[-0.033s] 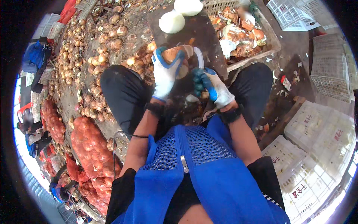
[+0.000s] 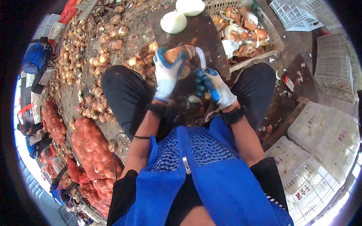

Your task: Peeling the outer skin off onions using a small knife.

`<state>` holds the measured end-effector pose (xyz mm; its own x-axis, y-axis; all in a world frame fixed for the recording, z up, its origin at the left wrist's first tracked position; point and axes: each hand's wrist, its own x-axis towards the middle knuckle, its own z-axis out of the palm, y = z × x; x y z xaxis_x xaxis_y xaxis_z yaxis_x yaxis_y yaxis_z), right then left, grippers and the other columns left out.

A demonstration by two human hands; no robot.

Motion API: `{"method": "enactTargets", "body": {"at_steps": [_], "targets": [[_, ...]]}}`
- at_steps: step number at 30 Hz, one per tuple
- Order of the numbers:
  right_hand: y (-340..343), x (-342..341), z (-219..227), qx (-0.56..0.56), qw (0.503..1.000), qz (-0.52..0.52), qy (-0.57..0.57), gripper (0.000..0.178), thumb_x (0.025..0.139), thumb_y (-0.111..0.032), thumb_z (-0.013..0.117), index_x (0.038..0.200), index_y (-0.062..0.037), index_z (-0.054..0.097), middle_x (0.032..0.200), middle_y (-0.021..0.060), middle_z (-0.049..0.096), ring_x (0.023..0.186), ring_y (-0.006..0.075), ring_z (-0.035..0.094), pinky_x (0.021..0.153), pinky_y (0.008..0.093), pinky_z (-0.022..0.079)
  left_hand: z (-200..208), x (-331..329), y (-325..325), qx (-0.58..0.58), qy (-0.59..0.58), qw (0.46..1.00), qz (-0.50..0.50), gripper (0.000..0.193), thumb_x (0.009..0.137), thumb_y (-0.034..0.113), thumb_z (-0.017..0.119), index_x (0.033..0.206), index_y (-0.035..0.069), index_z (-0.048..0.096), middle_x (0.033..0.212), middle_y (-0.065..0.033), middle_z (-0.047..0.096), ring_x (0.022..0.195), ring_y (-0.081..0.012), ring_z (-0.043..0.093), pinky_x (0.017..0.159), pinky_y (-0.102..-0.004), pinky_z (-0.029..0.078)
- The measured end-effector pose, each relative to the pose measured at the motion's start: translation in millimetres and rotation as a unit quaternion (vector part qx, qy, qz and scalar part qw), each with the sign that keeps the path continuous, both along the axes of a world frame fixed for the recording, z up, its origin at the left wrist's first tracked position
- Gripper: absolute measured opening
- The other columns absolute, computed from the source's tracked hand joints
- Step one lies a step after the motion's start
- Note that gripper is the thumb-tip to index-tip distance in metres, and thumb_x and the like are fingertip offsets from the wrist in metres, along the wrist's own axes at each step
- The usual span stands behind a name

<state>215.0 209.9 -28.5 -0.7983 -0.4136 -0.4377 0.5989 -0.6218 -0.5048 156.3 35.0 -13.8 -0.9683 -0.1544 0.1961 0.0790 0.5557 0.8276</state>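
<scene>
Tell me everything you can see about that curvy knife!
The knife has a narrow, pale, metal-looking blade, its upper end curving left. The gloved right hand grips it, hiding the handle. The blade points forward, over the dark board, beside the onion in the left hand; I can't tell if blade and onion touch.
</scene>
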Motion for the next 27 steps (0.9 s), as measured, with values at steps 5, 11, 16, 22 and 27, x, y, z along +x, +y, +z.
{"method": "enactTargets", "body": {"at_steps": [5,11,16,22,27], "targets": [[-16.6,6.2,-11.9,0.392,0.911,-0.048,0.119,0.016,0.087,-0.011,0.070,0.096,-0.0027,0.059,0.080,0.0074,0.065,0.064,0.0123,0.058,0.059,0.0313,0.049,-3.9,-1.0,1.7,0.007,-0.009,1.000,-0.001,0.046,0.083,0.022,0.079,0.115,0.001,0.052,0.109,-0.0154,0.056,0.102,-0.0269,0.057,0.092,-0.0370,0.046],[-19.6,-32.6,5.4,0.456,0.865,-0.118,0.172,0.028,0.085,-0.013,0.074,0.106,-0.0001,0.062,0.092,0.0139,0.070,0.086,0.0251,0.067,0.078,0.0369,0.052,-7.5,-1.2,-4.2,0.017,0.005,1.000,-0.020,0.052,0.081,0.028,0.079,0.116,0.001,0.051,0.110,-0.0167,0.055,0.103,-0.0306,0.057,0.091,-0.0398,0.046],[-12.8,-65.1,-8.1,0.507,0.815,-0.112,0.258,0.035,0.084,-0.015,0.076,0.112,0.0004,0.062,0.102,0.0190,0.071,0.098,0.0334,0.068,0.085,0.0392,0.051,-7.9,-2.7,-2.8,0.037,-0.012,0.999,-0.021,0.061,0.079,0.035,0.081,0.118,0.001,0.050,0.113,-0.0183,0.054,0.107,-0.0342,0.055,0.090,-0.0424,0.046],[-6.4,-78.9,11.1,0.524,0.794,-0.043,0.306,0.029,0.088,-0.013,0.073,0.112,0.0003,0.064,0.096,0.0079,0.071,0.083,0.0101,0.060,0.075,0.0289,0.051,-13.5,-2.5,-11.0,0.009,-0.009,1.000,-0.011,0.064,0.077,0.037,0.081,0.120,0.001,0.050,0.115,-0.0182,0.053,0.107,-0.0336,0.056,0.091,-0.0423,0.047],[11.4,-92.8,-7.5,0.427,0.869,0.010,0.249,0.022,0.089,-0.013,0.070,0.104,0.0028,0.067,0.093,0.0075,0.072,0.081,0.0102,0.061,0.074,0.0303,0.051,-12.9,-3.9,-2.0,0.029,-0.010,1.000,-0.006,0.055,0.079,0.023,0.081,0.117,0.000,0.050,0.108,-0.0134,0.055,0.100,-0.0245,0.056,0.090,-0.0359,0.047]]}}
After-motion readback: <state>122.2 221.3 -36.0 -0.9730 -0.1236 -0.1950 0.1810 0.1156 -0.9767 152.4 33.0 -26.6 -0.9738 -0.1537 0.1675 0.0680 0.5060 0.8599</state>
